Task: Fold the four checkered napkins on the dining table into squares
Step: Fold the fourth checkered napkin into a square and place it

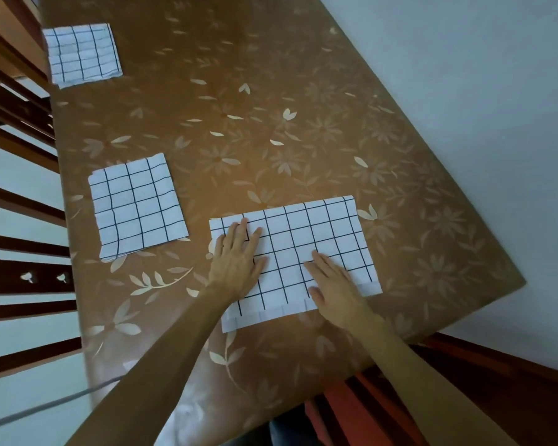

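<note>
Because a crease has to be set before the next fold, the half-folded checkered napkin (306, 249) is pinned flat on the worktop (271, 107) near its front edge. The left hand (237, 257) is laid on its left part and the right hand (335, 284) on its lower right, each grip spread and pressed down, nothing pinched. Three napkins are counted: this rectangle and two finished squares, one just left (137, 206), one at the far corner (83, 53). A fourth is not seen.
</note>
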Demonstrator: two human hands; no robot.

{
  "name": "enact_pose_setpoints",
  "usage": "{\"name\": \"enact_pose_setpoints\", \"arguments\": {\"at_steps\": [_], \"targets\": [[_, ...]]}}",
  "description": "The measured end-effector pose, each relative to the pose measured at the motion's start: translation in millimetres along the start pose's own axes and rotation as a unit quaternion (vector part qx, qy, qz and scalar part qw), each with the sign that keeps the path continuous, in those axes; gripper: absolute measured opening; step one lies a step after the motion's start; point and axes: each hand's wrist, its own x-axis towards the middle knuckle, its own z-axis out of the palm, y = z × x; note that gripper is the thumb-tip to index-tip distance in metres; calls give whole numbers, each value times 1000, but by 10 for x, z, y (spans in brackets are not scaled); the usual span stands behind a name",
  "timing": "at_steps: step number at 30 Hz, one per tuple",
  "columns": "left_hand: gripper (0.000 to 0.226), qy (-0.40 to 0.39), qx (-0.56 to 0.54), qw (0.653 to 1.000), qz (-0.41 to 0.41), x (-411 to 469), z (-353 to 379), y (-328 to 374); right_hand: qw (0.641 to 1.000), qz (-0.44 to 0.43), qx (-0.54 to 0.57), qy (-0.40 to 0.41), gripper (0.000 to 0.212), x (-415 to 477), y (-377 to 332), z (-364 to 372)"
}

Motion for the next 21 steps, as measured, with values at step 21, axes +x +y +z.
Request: {"name": "enact_pose_setpoints", "arguments": {"at_steps": [21], "targets": [[78, -60, 59, 993, 82, 279, 98, 355, 996, -18, -21, 87, 37, -338, -61, 184]]}}
